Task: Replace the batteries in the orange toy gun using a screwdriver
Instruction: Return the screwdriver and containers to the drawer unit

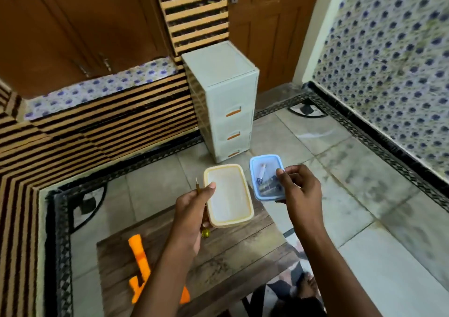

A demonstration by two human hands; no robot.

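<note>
Toy gun: the orange toy gun (138, 265) lies on the wooden table (233, 256), near its left edge, partly hidden by the left forearm.
Screwdriver: a screwdriver (199, 195) with a yellow handle, up and to the right of the toy gun, its thin tip pointing away from the person.
Left hand: the left hand (194, 209) grips the screwdriver and the yellow-rimmed lid (228, 195) together, thumb lying over the lid's left edge; the arm reaches forward across the toy gun.
Blue box: a small blue box (267, 177), farther right of the toy gun than the lid, held above the floor just beside the lid; small dark items and a pale one lie inside, too blurred to name.
Right hand: the right hand (301, 190) grasps the blue box from its right side, fingers curled over its rim.
Around: beyond the toy gun and the lid stands a pale drawer unit (226, 98) with orange handles on the tiled floor (364, 207); a striped sofa (85, 127) runs to the left.
Writing: none can be read.
</note>
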